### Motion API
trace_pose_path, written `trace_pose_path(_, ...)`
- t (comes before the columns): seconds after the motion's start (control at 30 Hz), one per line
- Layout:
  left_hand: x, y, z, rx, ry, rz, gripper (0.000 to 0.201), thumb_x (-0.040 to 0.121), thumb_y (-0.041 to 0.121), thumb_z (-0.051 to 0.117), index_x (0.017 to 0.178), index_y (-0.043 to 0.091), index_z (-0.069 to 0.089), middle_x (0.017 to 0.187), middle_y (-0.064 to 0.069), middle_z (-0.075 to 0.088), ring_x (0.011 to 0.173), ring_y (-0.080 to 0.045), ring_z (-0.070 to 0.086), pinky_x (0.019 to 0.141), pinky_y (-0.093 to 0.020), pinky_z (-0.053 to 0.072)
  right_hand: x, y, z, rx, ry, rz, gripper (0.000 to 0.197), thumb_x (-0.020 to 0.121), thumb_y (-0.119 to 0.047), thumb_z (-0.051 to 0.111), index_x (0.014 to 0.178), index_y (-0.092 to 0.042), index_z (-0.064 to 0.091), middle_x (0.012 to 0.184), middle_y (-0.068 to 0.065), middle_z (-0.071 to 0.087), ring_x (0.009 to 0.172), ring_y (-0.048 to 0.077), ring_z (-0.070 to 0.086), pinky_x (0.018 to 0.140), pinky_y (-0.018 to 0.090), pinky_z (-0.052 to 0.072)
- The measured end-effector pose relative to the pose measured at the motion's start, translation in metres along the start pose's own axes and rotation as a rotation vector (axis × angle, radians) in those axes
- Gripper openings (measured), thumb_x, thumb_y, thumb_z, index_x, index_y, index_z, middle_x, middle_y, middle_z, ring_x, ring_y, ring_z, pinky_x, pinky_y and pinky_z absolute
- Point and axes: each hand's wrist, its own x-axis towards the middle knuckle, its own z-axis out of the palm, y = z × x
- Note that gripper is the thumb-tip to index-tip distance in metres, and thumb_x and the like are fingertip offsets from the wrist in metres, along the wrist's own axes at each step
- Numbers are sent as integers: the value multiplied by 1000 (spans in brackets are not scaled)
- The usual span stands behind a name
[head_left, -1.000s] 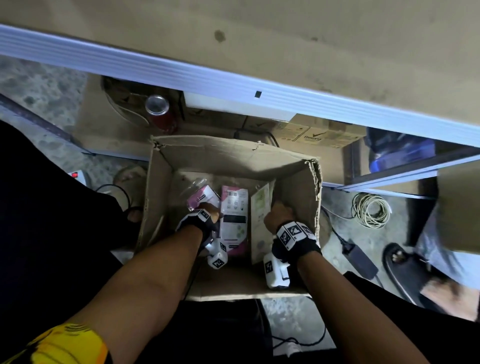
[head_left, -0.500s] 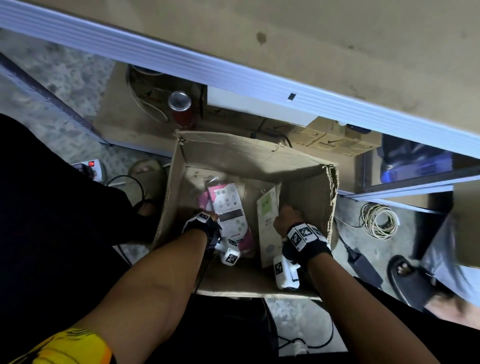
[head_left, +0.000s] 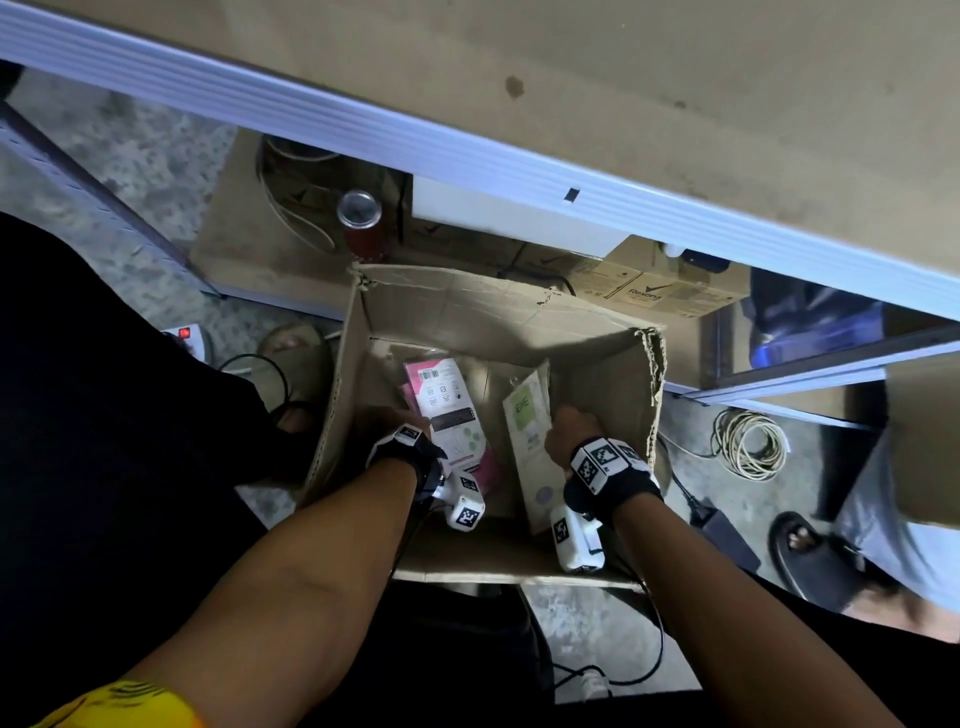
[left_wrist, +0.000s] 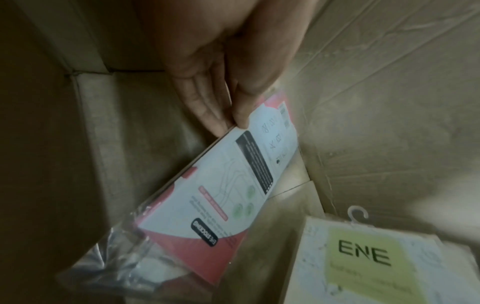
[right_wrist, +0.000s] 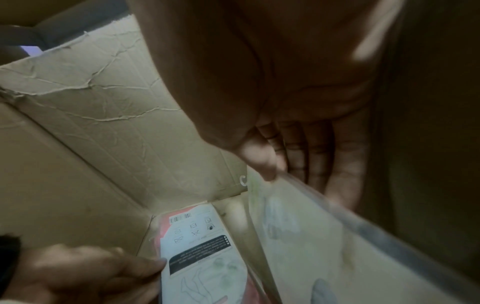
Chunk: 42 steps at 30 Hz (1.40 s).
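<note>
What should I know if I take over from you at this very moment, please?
Left hand: thumb and fingers pinch the long edge of the pink packet, which slants inside the cardboard box.
Right hand: thumb and fingers pinch the upper edge of the white ENE packet, propped up near the box's right wall.
Done: both packets are gripped, one per hand.
Left: neither is out of the box yet; probably lift both out together.
</note>
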Motion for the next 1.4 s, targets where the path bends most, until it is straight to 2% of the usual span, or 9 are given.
trace_pose_path(0.13, -12, 6, -11, 65, 118, 91, 37, 92, 32, 64, 123, 13, 65, 131, -7, 61, 121, -25, 58, 107, -39, 44, -7, -3, -3, 8, 32, -51, 44, 91, -25, 57, 130, -7, 51, 132, 22, 56, 120, 41, 56, 96, 39, 49)
trace_pose_path(0.27, -20, 15, -19, -121, -11, 125, 38, 103, 26, 45, 115, -2, 66, 126, -13, 63, 120, -12, 60, 118, -39, 31, -17, -5, -13, 3, 64, -106, 48, 90, -25, 58, 136, -15, 51, 134, 20, 55, 122, 41, 56, 98, 40, 48)
trace_pose_path(0.33, -27, 20, -22, -47, 134, 221, 40, 96, 20, 58, 130, -1, 58, 139, -13, 56, 127, -28, 54, 95, -30, 48, -24, -5, -19, -15, 89, -157, 49, 90, -23, 60, 138, -16, 51, 135, 18, 55, 123, 40, 56, 100, 41, 49)
trace_pose_path(0.47, -49, 28, -28, 178, 166, 348, 31, 91, 7, 63, 120, -1, 67, 122, -18, 67, 113, -32, 64, 54, -14, 38, -35, -6, -38, -54, 138, -241, 31, 93, -17, 54, 122, -4, 56, 129, 21, 58, 120, 40, 57, 96, 43, 51)
trace_pose_path(0.63, -80, 47, -51, 320, 248, 468, 24, 89, 13, 66, 110, 6, 75, 117, -8, 72, 112, -26, 65, 86, -26, 54, -59, -11, -59, -123, 216, -326, 30, 92, -16, 52, 120, -7, 59, 123, 20, 62, 111, 39, 62, 81, 37, 52)
trace_pose_path(0.87, -127, 70, -76, 250, 186, 639, 29, 84, 6, 70, 113, 1, 72, 113, -15, 72, 107, -28, 69, 90, -34, 56, -107, -13, -95, -166, 414, -403, 34, 89, -15, 54, 122, -8, 56, 121, 17, 63, 112, 38, 61, 75, 32, 43)
trace_pose_path(1.03, -169, 83, -94, 207, 180, 734, 36, 82, 4, 71, 116, -5, 67, 114, -21, 70, 105, -33, 69, 90, -41, 58, -153, -8, -123, -199, 505, -423, 10, 88, -12, 52, 97, -11, 57, 111, 16, 64, 94, 35, 61, 63, 30, 45)
trace_pose_path(1.2, -232, 101, -113, 219, 168, 818, 20, 77, 6, 75, 95, 0, 69, 100, -16, 74, 92, -28, 73, 85, -38, 60, -207, 6, -151, -191, 595, -488, 19, 90, -14, 54, 106, -11, 63, 118, 14, 63, 114, 36, 56, 89, 37, 50)
trace_pose_path(1.4, -320, 125, -138, 281, 169, 926, 11, 83, 2, 71, 76, 2, 61, 74, -7, 66, 63, -17, 63, 68, -27, 56, -275, 28, -196, -112, 725, -539, 18, 86, -20, 62, 100, -12, 69, 107, 9, 70, 96, 31, 64, 72, 24, 41)
